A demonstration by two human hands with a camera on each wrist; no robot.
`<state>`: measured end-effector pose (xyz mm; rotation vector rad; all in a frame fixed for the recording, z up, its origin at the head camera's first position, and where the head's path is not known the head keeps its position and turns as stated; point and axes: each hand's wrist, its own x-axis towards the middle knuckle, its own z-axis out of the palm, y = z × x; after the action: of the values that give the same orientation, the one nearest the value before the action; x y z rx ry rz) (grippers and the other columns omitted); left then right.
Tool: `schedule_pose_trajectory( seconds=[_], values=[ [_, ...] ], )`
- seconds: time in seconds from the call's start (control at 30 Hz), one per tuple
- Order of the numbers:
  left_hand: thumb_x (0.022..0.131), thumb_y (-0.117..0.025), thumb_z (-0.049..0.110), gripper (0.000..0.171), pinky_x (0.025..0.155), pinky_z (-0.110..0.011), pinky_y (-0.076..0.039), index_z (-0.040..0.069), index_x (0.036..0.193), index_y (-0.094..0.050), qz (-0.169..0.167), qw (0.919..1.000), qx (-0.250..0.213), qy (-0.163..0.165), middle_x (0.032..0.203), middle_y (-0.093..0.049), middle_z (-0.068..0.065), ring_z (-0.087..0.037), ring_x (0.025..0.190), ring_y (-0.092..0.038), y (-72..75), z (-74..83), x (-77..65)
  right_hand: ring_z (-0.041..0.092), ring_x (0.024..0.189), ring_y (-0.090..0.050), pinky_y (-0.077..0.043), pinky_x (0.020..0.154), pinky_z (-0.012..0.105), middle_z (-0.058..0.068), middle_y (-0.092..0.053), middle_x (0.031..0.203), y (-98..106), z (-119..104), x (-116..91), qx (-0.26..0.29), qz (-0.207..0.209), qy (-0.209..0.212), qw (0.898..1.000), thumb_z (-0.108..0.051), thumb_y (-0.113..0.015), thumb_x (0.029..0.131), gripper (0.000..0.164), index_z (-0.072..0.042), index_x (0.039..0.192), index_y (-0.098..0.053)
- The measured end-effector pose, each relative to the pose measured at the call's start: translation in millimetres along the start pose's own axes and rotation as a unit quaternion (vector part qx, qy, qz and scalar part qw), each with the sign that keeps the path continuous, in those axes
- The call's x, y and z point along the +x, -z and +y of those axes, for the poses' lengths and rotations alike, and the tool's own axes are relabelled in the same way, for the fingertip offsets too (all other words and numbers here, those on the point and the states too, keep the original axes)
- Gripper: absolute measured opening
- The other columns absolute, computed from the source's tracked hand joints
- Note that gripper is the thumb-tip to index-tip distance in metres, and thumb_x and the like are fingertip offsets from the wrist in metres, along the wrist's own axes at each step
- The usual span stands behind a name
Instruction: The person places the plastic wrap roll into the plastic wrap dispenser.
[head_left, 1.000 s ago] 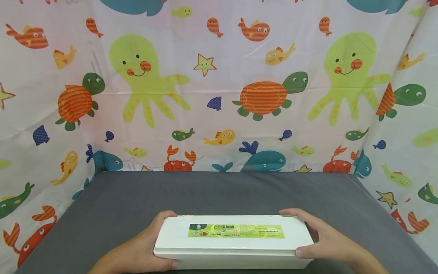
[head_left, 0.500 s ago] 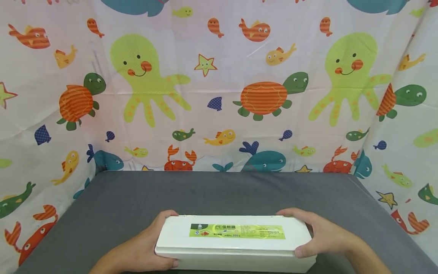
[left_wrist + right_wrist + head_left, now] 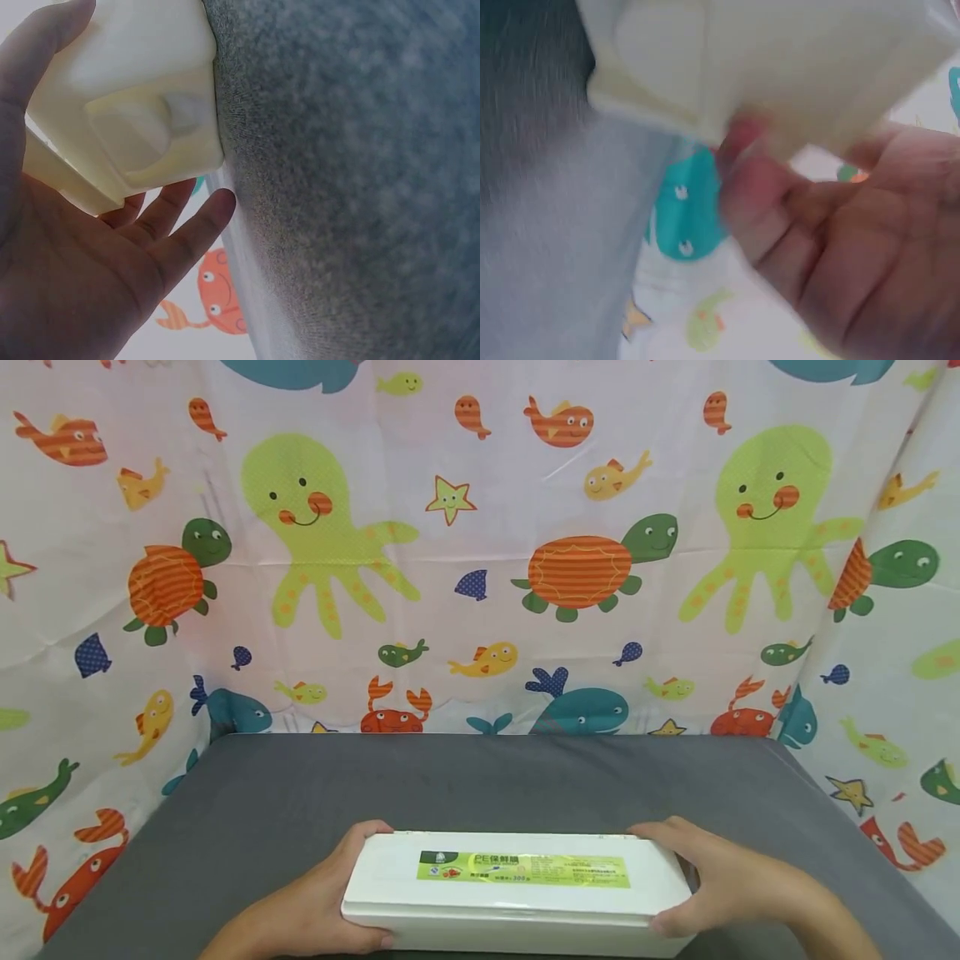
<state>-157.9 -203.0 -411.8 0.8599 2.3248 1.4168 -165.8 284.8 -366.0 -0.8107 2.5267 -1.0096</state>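
A long white cling film box with a green and yellow label on its lid lies across the near middle of the table in the head view. My left hand grips its left end, thumb along the front and fingers around the back corner. At the other end, my right hand holds the box with its thumb at the front edge below the lid and fingers at the back. The left wrist view shows the box's end wall, with a round recess, beside the grey cloth. In the right wrist view, my fingers are blurred.
Grey cloth covers the table. A white curtain printed with sea animals hangs behind it and along both sides.
The box has shifted very slightly right. My right hand has slid a little to the right along its end, while my left hand keeps its grip.
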Motion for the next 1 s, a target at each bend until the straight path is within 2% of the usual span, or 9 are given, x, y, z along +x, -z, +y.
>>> schedule_pose_trajectory(
  seconds=[0.13,0.27,0.4,0.47,0.53,0.7,0.8,0.93,1.0],
  values=[
    [0.078,-0.087,0.022,0.096,0.087,-0.032,-0.047,0.022,0.145,-0.019,-0.001,1.0000,-0.004,0.000,0.135,-0.044,-0.009,-0.025,0.113,-0.053,0.5,-0.4,-0.7,0.011,0.099,-0.050,-0.046,0.072,0.028,0.006,-0.051,0.115,-4.7,1.4,0.8,0.007,0.010,0.025,1.000,-0.025,-0.086,0.076,0.074,-0.009,0.139,-0.051],
    [0.075,-0.089,0.022,0.099,0.088,-0.032,-0.047,0.020,0.146,-0.019,0.001,0.9997,0.004,-0.025,0.136,-0.043,-0.009,-0.025,0.113,-0.053,0.0,-1.5,0.4,0.017,0.103,-0.053,-0.049,0.077,0.030,0.014,-0.051,0.122,-6.4,9.1,0.6,0.084,0.015,0.044,0.995,-0.016,-0.085,0.077,0.072,-0.009,0.140,-0.050],
    [0.073,-0.090,0.021,0.102,0.088,-0.033,-0.047,0.019,0.146,-0.019,0.002,0.9997,0.000,-0.026,0.136,-0.043,-0.009,-0.026,0.113,-0.052,-0.9,-0.9,2.1,0.025,0.109,-0.056,-0.053,0.083,0.036,0.023,-0.046,0.131,-7.8,20.3,-2.0,0.196,-0.016,0.047,0.979,-0.004,-0.079,0.080,0.076,-0.008,0.146,-0.042],
    [0.073,-0.090,0.022,0.102,0.088,-0.033,-0.047,0.020,0.146,-0.019,0.003,0.9998,0.001,-0.021,0.136,-0.043,-0.008,-0.026,0.113,-0.052,-1.2,-0.6,2.4,0.027,0.112,-0.055,-0.053,0.084,0.038,0.023,-0.043,0.134,-9.4,25.4,-6.1,0.223,-0.039,0.061,0.972,-0.001,-0.075,0.082,0.081,-0.008,0.151,-0.033],
    [0.072,-0.092,0.024,0.103,0.088,-0.032,-0.046,0.020,0.145,-0.020,0.014,0.9995,0.019,-0.021,0.135,-0.044,-0.007,-0.024,0.112,-0.053,-1.2,-0.4,2.5,0.027,0.115,-0.053,-0.052,0.085,0.038,0.018,-0.041,0.138,-11.4,28.0,-10.4,0.228,-0.050,0.070,0.970,0.000,-0.073,0.082,0.087,-0.011,0.155,-0.026],
    [0.070,-0.093,0.030,0.104,0.088,-0.032,-0.046,0.024,0.145,-0.021,0.028,0.9986,0.043,-0.011,0.135,-0.044,-0.005,-0.022,0.111,-0.054,-1.4,-0.2,2.8,0.021,0.113,-0.053,-0.052,0.082,0.033,0.011,-0.046,0.136,-15.4,24.7,-15.4,0.161,-0.007,0.073,0.984,-0.004,-0.079,0.079,0.091,-0.011,0.154,-0.027],
    [0.071,-0.092,0.029,0.105,0.089,-0.032,-0.045,0.024,0.146,-0.020,0.025,0.9989,0.037,-0.011,0.136,-0.044,-0.005,-0.023,0.113,-0.053,-2.2,-0.9,2.8,0.016,0.109,-0.055,-0.050,0.081,0.030,0.004,-0.052,0.131,-17.7,19.1,-17.0,0.069,0.038,0.069,0.995,-0.013,-0.085,0.077,0.090,-0.012,0.151,-0.034],
    [0.072,-0.092,0.028,0.104,0.091,-0.031,-0.044,0.021,0.146,-0.019,0.025,0.9987,0.040,-0.020,0.137,-0.044,-0.004,-0.021,0.114,-0.053,-2.1,-0.2,2.4,0.012,0.104,-0.055,-0.047,0.079,0.027,-0.005,-0.056,0.127,-20.9,13.4,-19.9,-0.022,0.077,0.059,0.995,-0.023,-0.089,0.075,0.089,-0.017,0.148,-0.040],
    [0.073,-0.091,0.029,0.104,0.092,-0.031,-0.043,0.020,0.146,-0.018,0.019,0.9987,0.044,-0.019,0.139,-0.043,-0.003,-0.021,0.115,-0.053,-1.1,1.2,2.1,0.012,0.103,-0.056,-0.047,0.078,0.026,-0.004,-0.056,0.127,-23.0,11.4,-20.8,-0.009,0.072,0.042,0.996,-0.025,-0.089,0.077,0.087,-0.017,0.148,-0.039]
  ],
)
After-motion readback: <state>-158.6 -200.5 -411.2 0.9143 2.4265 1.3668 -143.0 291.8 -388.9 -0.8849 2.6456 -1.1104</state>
